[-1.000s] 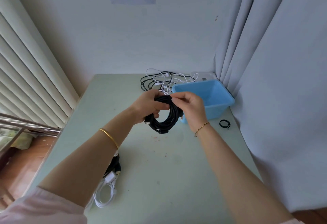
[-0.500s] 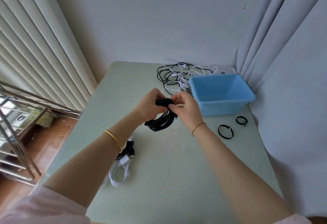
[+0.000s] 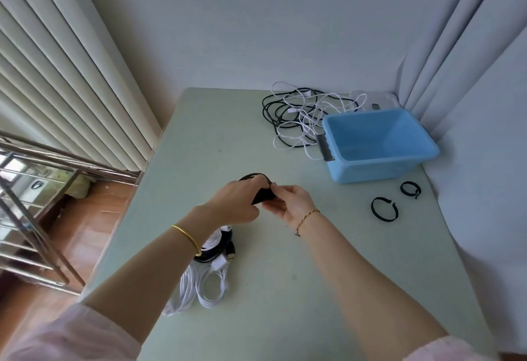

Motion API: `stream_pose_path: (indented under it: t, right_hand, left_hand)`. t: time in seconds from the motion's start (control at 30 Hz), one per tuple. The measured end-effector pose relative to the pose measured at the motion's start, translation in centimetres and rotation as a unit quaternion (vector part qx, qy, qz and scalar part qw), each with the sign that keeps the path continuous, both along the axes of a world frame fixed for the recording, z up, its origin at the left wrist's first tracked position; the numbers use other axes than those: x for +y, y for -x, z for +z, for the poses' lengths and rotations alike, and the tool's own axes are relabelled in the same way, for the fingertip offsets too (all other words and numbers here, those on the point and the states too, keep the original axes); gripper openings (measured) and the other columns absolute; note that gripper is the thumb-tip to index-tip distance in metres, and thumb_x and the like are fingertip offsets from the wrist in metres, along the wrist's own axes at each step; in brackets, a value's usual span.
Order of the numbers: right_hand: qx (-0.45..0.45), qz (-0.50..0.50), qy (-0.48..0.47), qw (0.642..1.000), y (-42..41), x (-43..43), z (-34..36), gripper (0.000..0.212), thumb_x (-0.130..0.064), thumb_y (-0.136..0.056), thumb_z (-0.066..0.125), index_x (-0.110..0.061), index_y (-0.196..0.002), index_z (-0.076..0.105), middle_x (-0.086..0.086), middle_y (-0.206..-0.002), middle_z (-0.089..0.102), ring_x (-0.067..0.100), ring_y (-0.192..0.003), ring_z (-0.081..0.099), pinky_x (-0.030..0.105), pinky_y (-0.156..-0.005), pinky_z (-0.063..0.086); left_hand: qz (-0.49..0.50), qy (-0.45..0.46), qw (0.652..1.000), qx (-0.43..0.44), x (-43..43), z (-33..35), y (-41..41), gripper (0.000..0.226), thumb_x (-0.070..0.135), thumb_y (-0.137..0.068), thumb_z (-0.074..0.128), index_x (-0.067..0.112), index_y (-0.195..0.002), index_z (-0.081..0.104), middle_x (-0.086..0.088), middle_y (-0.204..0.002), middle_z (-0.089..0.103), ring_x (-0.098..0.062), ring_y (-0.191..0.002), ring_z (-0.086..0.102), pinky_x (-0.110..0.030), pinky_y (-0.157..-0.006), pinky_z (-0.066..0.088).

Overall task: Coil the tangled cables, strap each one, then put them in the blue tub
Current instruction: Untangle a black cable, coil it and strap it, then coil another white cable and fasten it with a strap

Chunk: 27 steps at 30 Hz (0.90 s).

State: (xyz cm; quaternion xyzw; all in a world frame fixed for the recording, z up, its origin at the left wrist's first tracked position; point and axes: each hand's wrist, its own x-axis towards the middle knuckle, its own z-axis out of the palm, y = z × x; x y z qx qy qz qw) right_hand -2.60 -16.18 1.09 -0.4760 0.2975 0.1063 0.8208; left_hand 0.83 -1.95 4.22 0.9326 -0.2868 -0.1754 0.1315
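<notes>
**Coiled black round cable (image 3: 263,196) gripped at mid-frame**

The left hand (image 3: 236,201) curls its fingers round the cable, and the right hand (image 3: 288,204) pinches the same coil between thumb and fingertips, over the pale green counter (image 3: 271,289). The blue rectangular plastic tub (image 3: 379,161) stands at the upper right, just beside a tangled heap of black and white cables (image 3: 296,115). Two black loop straps (image 3: 383,209) lie below the tub.

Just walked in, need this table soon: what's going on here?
A person's left hand and right hand both grip a coiled black cable above the table, seemingly strapping it. The blue tub holds nothing yet. Tangled cables lie left of it, two loose straps in front, coiled white cables near the left forearm.
</notes>
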Motion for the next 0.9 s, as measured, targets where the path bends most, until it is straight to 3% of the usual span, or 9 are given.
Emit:
stream_pose_path:
  t: [0.13,0.23,0.33,0.47,0.53,0.63,0.73,0.8,0.9]
  right_hand:
    - [0.035,-0.016,-0.028,0.999,-1.1,1.6,-2.7,0.016,0.011,-0.089,0.053,-0.003,-0.086,0.045,0.022,-0.089,0.059,0.029,-0.075,0.063,0.037,-0.062,0.058]
    - [0.095,0.024,-0.029,0.995,-1.2,2.2,-5.1,0.015,0.011,-0.089,0.05,-0.002,-0.094,0.044,0.025,-0.1,0.06,0.03,-0.077,0.063,0.038,-0.057,0.059]
    - [0.149,0.116,0.067,0.98,-0.7,2.6,-6.7,0.01,0.008,-0.091,0.047,-0.001,-0.09,0.05,0.017,-0.094,0.059,0.022,-0.072,0.061,0.031,-0.059,0.055]
    - [0.147,0.127,0.129,0.972,-1.0,2.3,-7.3,0.016,0.011,-0.088,0.05,-0.004,-0.082,0.052,0.014,-0.087,0.058,0.028,-0.08,0.06,0.037,-0.07,0.055]
    - [0.162,0.184,0.189,0.951,-1.3,1.9,-7.3,0.014,0.006,-0.088,0.053,-0.005,-0.08,0.052,0.013,-0.08,0.057,0.027,-0.075,0.06,0.04,-0.076,0.055]
    - [0.184,0.279,0.25,0.909,-1.8,0.8,-6.6,0.019,-0.002,-0.093,0.049,-0.008,-0.075,0.047,0.013,-0.074,0.056,0.023,-0.061,0.06,0.038,-0.065,0.056]
    - [0.154,0.333,0.395,0.842,-3.6,-0.7,-5.4,0.02,-0.003,-0.093,0.04,-0.007,-0.074,0.046,0.021,-0.084,0.064,0.034,-0.075,0.068,0.046,-0.073,0.057]
    - [0.105,0.305,0.476,0.818,-5.8,-1.6,-4.4,0.016,-0.007,-0.093,0.037,-0.004,-0.087,0.052,0.023,-0.101,0.064,0.037,-0.092,0.066,0.048,-0.083,0.054]
    - [0.044,0.229,0.511,0.827,-10.1,-2.9,-2.3,0.026,-0.003,-0.091,0.037,-0.005,-0.11,0.055,0.017,-0.111,0.062,0.032,-0.098,0.062,0.043,-0.086,0.053]
  left_hand:
    - [0.025,-0.014,0.998,0.056,1.5,-2.4,-1.5,0.05,0.0,-0.077,0.044,0.019,-0.123,0.045,-0.006,-0.111,0.064,-0.029,-0.099,0.057,-0.036,-0.081,0.046]
    - [0.042,-0.019,0.99,0.135,2.2,-3.6,-2.9,0.046,-0.003,-0.082,0.04,0.017,-0.124,0.047,0.002,-0.122,0.063,-0.024,-0.104,0.055,-0.034,-0.084,0.046]
    - [0.044,-0.012,0.984,0.174,2.4,-4.3,-4.1,0.053,-0.013,-0.077,0.03,0.013,-0.118,0.051,0.005,-0.112,0.069,-0.019,-0.098,0.054,-0.025,-0.075,0.045]
    - [0.063,0.009,0.982,0.18,1.4,-4.5,-5.8,0.046,-0.012,-0.078,0.029,0.015,-0.105,0.054,0.005,-0.093,0.073,-0.021,-0.1,0.059,-0.035,-0.087,0.048]
    - [0.069,0.013,0.978,0.197,0.5,-4.3,-6.7,0.04,-0.011,-0.077,0.033,0.016,-0.097,0.055,0.001,-0.087,0.073,-0.021,-0.097,0.06,-0.036,-0.086,0.048]
    - [0.092,0.026,0.973,0.209,-0.7,-4.3,-8.3,0.036,-0.011,-0.074,0.042,0.017,-0.089,0.057,-0.002,-0.084,0.068,-0.023,-0.093,0.063,-0.039,-0.082,0.05]
    - [0.133,0.069,0.969,0.198,-1.4,-4.4,-9.8,0.036,-0.009,-0.075,0.036,0.018,-0.087,0.057,-0.001,-0.082,0.069,-0.023,-0.085,0.061,-0.035,-0.074,0.049]
    - [0.159,0.099,0.965,0.184,-1.7,-4.4,-11.0,0.036,-0.008,-0.077,0.032,0.017,-0.089,0.055,0.003,-0.078,0.068,-0.023,-0.087,0.06,-0.033,-0.071,0.047]
    - [0.192,0.127,0.959,0.164,-2.2,-3.9,-13.2,0.032,-0.006,-0.081,0.034,0.016,-0.092,0.055,0.0,-0.089,0.07,-0.023,-0.097,0.061,-0.033,-0.074,0.048]
